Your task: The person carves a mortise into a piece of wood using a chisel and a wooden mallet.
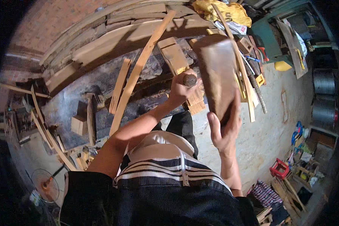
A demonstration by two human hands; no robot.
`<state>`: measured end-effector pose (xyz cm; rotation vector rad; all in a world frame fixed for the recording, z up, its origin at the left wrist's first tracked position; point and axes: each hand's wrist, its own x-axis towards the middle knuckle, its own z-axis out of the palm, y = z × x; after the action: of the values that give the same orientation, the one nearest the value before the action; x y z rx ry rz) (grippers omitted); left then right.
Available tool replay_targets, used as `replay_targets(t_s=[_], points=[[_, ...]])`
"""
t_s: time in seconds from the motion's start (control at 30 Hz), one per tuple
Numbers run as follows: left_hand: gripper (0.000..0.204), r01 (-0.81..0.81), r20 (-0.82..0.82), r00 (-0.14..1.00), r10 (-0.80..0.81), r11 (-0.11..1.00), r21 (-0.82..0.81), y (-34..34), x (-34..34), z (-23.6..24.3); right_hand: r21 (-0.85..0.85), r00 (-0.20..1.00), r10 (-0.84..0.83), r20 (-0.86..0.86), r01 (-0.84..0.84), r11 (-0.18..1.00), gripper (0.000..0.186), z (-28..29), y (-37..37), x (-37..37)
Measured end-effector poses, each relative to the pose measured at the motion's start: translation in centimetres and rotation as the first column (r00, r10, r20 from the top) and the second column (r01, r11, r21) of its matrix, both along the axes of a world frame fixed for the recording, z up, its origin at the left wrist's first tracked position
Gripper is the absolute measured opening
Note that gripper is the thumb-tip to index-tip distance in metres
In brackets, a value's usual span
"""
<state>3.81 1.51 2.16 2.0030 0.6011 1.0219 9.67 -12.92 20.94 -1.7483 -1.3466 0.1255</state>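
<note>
My left hand (pixel 182 88) is closed around an upright chisel, whose round handle end (pixel 190 80) faces up; its blade is hidden below the fist. Under that hand lies a pale wooden workpiece (pixel 173 52), slanting across the dark bench, with its near end (pixel 196 103) showing past the fist. Raised to the right, my right hand (pixel 226 132) grips a thick brown wooden mallet (pixel 218 75), wider at its far end and smeared by motion. The mallet is apart from the chisel and covers part of the bench's right side.
A long wooden strip (pixel 143 66) slants over the dark bench (pixel 69 113), beside a short strip (pixel 120 84). A hammer (pixel 91 116) and a wood block (pixel 79 125) lie left. Planks line the back; hand tools (pixel 258 56) lie right. A fan (pixel 45 184) stands lower left.
</note>
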Motion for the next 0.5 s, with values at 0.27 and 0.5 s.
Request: replay_targets(t_s=[0.27, 0.5], points=[[0.012, 0.241, 0.352, 0.934, -0.06, 0.833, -0.498, 0.7, -0.9, 3.4, -0.405, 0.948, -0.2, -0.249, 0.086, 0.91, 0.077, -3.5, 0.0, 0.4], [0.011, 0.046, 0.274, 0.778, 0.565, 0.385, -0.922, 6.3, -1.8, 3.6, -0.469, 0.893, -0.326, -0.31, 0.154, 0.869, 0.07, -5.6, -2.2, 0.8]])
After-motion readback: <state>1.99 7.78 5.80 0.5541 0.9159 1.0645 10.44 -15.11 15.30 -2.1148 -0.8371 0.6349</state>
